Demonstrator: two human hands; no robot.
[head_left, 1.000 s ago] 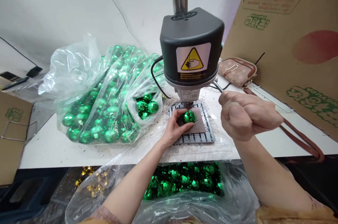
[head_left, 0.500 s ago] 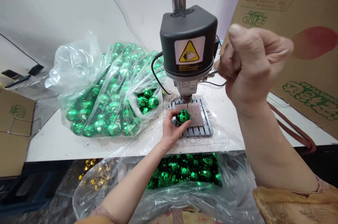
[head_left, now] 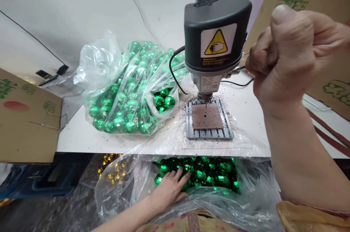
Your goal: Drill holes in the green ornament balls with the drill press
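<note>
My left hand [head_left: 171, 186] reaches down into the open plastic bag [head_left: 216, 203] of green mirrored balls [head_left: 209, 179] below the table edge. Its fingers are apart and touch the balls; no ball shows held in them. My right hand [head_left: 295, 49] is closed in a fist beside the drill press [head_left: 216, 35], around the end of its feed lever [head_left: 239, 68]; the grip itself is hidden. Under the drill bit [head_left: 206, 108] lies a brown square board [head_left: 212, 120] with a small hole, on the slotted metal base [head_left: 210, 134].
A large clear bag of green balls [head_left: 117, 104] lies left of the drill, with an opening towards it. Cardboard boxes stand at left [head_left: 27, 122] and right [head_left: 336, 89]. Golden balls [head_left: 117, 173] sit low at left. Dark shavings litter the white table [head_left: 82, 140].
My left hand has left the drill base, where it held a green ball under the bit, and moved down into the bag. My right fist keeps its place by the drill; the view has shifted.
</note>
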